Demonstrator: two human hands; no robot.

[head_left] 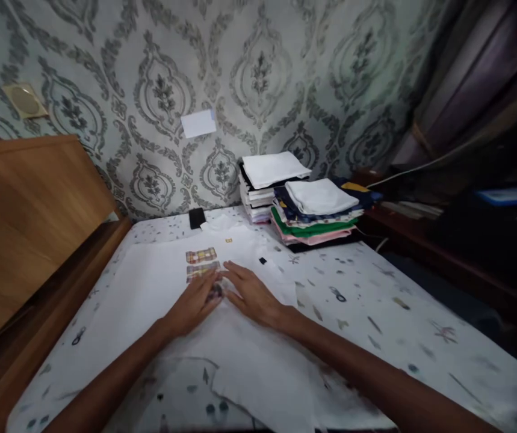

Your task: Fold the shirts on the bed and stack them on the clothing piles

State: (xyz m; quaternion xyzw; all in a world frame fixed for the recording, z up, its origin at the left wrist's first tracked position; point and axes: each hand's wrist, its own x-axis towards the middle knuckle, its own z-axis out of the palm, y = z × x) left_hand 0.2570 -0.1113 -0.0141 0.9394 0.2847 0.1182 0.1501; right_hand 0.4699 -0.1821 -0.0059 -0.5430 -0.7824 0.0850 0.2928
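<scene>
A white T-shirt (145,270) lies spread on a bed with a patterned white sheet (402,337), its collar end away from me. Its front carries checked patches (201,255) and a small yellow mark (229,240). My left hand (191,307) rests on the shirt with fingers stretched out, partly covering the lower patch. Beside it, my right hand (254,296) lies on the cloth, fingers spread and fingertips close to the left ones. Neither hand shows anything held. Closer to me the shirt's lower part looks loose and uneven, and a dark printed spot shows between my hands.
Folded clothes stand in two stacks, one (276,171) by the wall and one (316,213) in front of it. A black flat object (197,218) lies near the collar. A wooden board (27,222) rises at left; dark furniture (457,240) stands at right.
</scene>
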